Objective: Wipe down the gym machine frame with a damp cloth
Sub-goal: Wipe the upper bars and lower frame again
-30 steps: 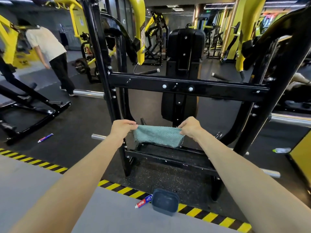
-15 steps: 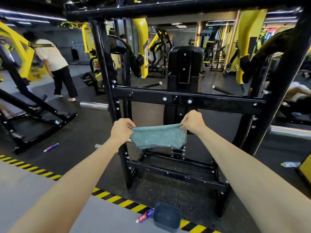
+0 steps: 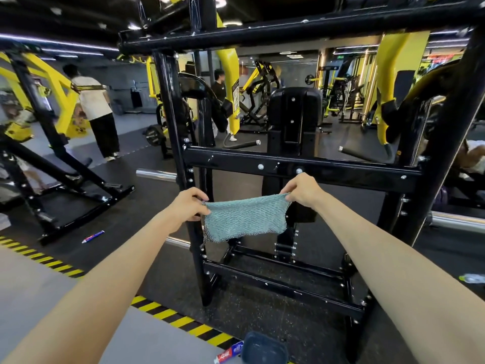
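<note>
Fingers (image 3: 200, 197) of the left hand (image 3: 187, 203) pinch the upper left corner of the teal cloth (image 3: 244, 219) against the thumb. The right hand (image 3: 301, 189) pinches the upper right corner in the same way, fingertips (image 3: 290, 196) pressed together on the hem. The cloth hangs stretched between them in the air, in front of the black machine frame (image 3: 328, 169) and just below its bolted crossbar, not touching the metal.

On the floor at the lower edge sits a dark blue tub (image 3: 265, 348), partly cut off; what it holds cannot be told. A red and blue tube (image 3: 228, 352) lies touching its left side, by the yellow and black floor stripe (image 3: 183, 320). A second tube (image 3: 93, 236) lies well apart to the left, on the dark mat.

Against half a second ago, the cloth is opened out further and hangs deeper, its lower edge sagging more on the left. The right hand has come closer under the crossbar. The view has tipped upward, so the frame's top bar shows more fully and the tub has slid toward the bottom edge.

Both forearms reach forward and converge, bare, with the backs of the hands upward. The right hand is held a little higher than the left.
</note>
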Available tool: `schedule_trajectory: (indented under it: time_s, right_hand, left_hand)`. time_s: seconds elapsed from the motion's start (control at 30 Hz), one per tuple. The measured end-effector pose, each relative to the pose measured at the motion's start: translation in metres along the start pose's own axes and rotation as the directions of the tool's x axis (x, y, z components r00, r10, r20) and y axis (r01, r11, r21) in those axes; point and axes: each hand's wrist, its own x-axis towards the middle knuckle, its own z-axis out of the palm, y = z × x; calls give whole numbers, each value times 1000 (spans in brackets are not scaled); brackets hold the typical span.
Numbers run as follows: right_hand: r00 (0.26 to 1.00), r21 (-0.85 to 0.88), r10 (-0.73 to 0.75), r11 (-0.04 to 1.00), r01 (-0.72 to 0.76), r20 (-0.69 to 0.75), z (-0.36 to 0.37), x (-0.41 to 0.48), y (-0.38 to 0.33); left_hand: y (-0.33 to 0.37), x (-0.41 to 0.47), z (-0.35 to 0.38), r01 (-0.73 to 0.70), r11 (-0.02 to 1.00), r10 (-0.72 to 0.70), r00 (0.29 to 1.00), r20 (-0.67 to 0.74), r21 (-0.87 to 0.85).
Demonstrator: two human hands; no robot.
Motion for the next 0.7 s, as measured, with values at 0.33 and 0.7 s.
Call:
schedule_trajectory:
  time_s: [0.33, 0.7]
  right_hand:
    - [995, 163, 58, 986, -44, -84, -12, 15, 16]
    - [969, 472, 247, 855, -213, -9, -10, 18, 25]
  left_hand:
    - [11, -8, -6, 35, 911, 61, 974, 218, -411]
    - [23, 2, 10, -24, 833, 38, 999, 15, -553]
